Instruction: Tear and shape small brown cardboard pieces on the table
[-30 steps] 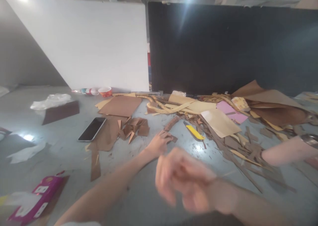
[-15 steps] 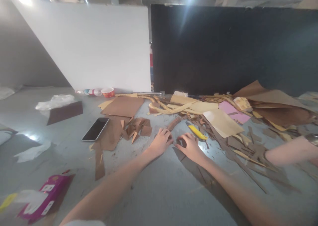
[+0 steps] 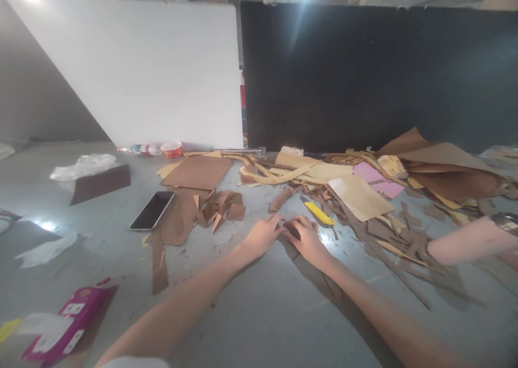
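Observation:
My left hand and my right hand meet low over the table, fingertips nearly touching. The fingers of both are bent into a pinch. Something small and dark shows between them, too blurred to name. Just beyond the fingers lies a curved brown segmented strip, apart from both hands. A yellow utility knife rests to the right of it, close to my right hand. Left of my left hand sits a pile of folded brown cardboard pieces.
A phone lies on brown cardboard at left. A purple box is at the near left. Cardboard strips and offcuts cover the right side. Another person's forearm reaches in there. White and black panels stand behind.
My left hand has come off the brown segmented strip and drawn slightly nearer. Both hands have closed together at the fingertips. The view has shifted a little.

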`<state>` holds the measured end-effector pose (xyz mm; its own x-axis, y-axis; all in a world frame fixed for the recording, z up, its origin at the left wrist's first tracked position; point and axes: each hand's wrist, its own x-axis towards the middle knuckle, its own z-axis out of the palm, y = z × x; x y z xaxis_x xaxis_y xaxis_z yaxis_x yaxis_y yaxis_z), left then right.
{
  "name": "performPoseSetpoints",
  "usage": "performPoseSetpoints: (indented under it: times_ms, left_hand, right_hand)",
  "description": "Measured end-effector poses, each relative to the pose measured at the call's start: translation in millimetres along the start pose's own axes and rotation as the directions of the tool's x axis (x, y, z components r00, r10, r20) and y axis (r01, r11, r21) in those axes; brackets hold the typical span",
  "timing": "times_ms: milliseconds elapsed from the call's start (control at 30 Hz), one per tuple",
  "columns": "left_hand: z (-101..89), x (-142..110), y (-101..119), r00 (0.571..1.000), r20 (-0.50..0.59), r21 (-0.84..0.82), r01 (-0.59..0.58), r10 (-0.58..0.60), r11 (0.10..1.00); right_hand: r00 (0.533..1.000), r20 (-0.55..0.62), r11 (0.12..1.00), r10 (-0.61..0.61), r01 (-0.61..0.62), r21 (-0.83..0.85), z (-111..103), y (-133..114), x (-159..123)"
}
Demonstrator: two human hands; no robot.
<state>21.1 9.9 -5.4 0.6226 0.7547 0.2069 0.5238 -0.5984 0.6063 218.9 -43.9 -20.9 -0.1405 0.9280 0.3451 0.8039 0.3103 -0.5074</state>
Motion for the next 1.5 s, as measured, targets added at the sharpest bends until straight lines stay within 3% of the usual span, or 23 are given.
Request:
performPoseSetpoints:
  times_ms: [167,300,433,567,767,967,1133,1500]
  left_hand:
    - [1.8,0,4,0.999,-0.043,-0.338,-0.016,0.002,0.941]
    - [-0.6,-2,6,0.998,-0.038,-0.413,-0.058,0.046,0.909]
    - [-6.5,-3,5,0.988,-0.100,-0.313,-0.147,0.122,0.938]
    - [-7.5,0,0,0.945,-0.172,-0.068,-0.293,0.278,0.954]
    - [-1.2,3,-12,0.923,-0.174,0.074,-0.335,0.343,0.939]
    - [4.5,1,-15,0.938,-0.097,0.145,-0.318,0.333,0.937]
    - [7.1,1,-17,0.942,0.006,0.195,-0.330,0.335,0.923]
    - [0.5,1,-7,0.946,0.108,0.290,-0.325,0.307,0.900]
  right_hand:
    - [0.996,0.053,0.965,-0.070,0.054,0.255,-13,-6,4]
    - [0.999,0.030,0.952,-0.044,0.033,0.304,-16,-9,4]
    - [0.997,-0.040,0.962,-0.063,0.072,0.263,-19,-3,4]
    - [0.980,-0.121,0.982,-0.159,0.170,0.080,-24,8,4]
    - [0.961,-0.046,0.961,-0.274,0.273,-0.034,-29,17,3]
    - [0.930,0.112,0.909,-0.349,0.365,-0.202,-31,26,8]
    - [0.914,0.172,0.873,-0.368,0.404,-0.273,-32,31,10]
    - [0.892,0.109,0.856,-0.440,0.453,-0.250,-32,29,8]
